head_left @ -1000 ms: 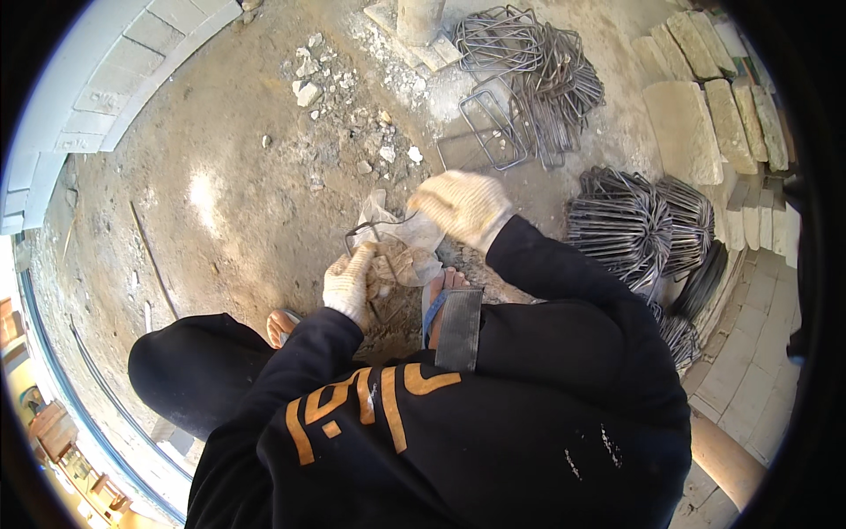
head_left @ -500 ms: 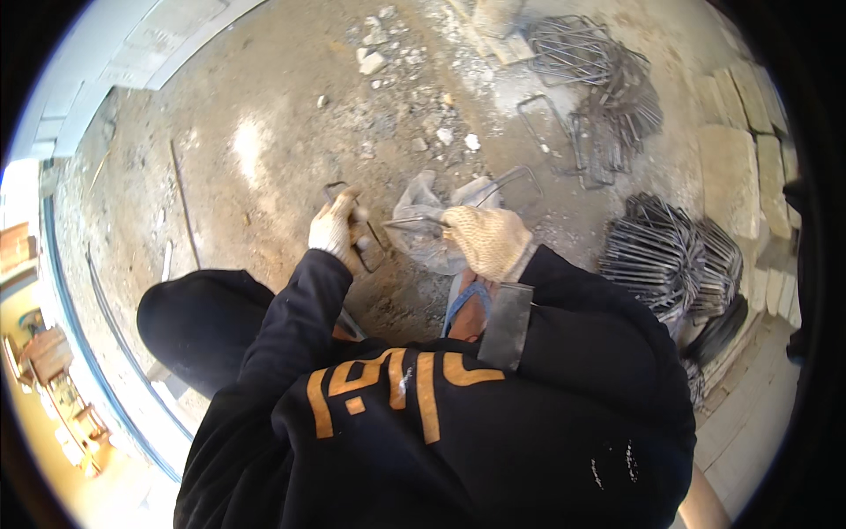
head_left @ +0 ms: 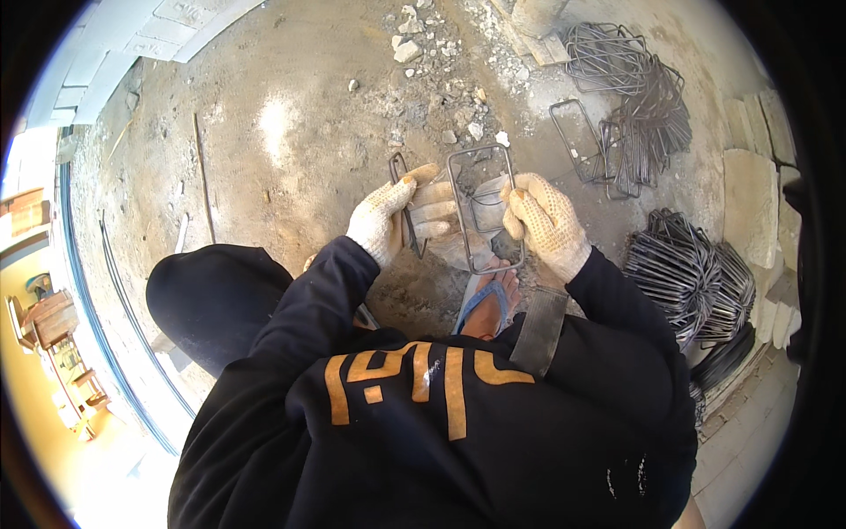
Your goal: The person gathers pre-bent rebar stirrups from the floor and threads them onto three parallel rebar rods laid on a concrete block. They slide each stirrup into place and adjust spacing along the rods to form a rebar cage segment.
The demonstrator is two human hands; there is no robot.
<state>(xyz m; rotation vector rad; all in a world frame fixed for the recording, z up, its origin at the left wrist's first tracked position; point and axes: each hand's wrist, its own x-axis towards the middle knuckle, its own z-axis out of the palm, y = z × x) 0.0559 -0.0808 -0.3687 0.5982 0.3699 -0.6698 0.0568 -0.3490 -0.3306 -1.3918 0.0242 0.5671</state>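
Note:
My left hand (head_left: 377,216), in a cream knitted work glove, has a bent steel rebar stirrup (head_left: 396,161) held upright under its thumb, seen nearly edge-on. Its other fingers reach toward the right. The gloved right hand (head_left: 548,227) pinches the right side of a rectangular rebar stirrup (head_left: 480,148), which faces me almost flat. Through that frame another bent wire loop shows, but whether it is a separate piece I cannot tell. Behind and below lies a clear plastic bag (head_left: 453,254), partly hidden by the hands, close to my sandalled foot (head_left: 487,309).
Rebar stirrups lie in a pile (head_left: 648,101) at the far right, with a bundle of stirrups (head_left: 679,278) nearer. Stone slabs (head_left: 752,207) line the right wall. Rubble (head_left: 408,51) is scattered ahead. Long thin rods (head_left: 203,172) rest on the dirt floor at left.
The right hand has moved right and turned its stirrup from edge-on to facing me. My left hand has shifted right, its fingers now stretched out. The view has shifted slightly.

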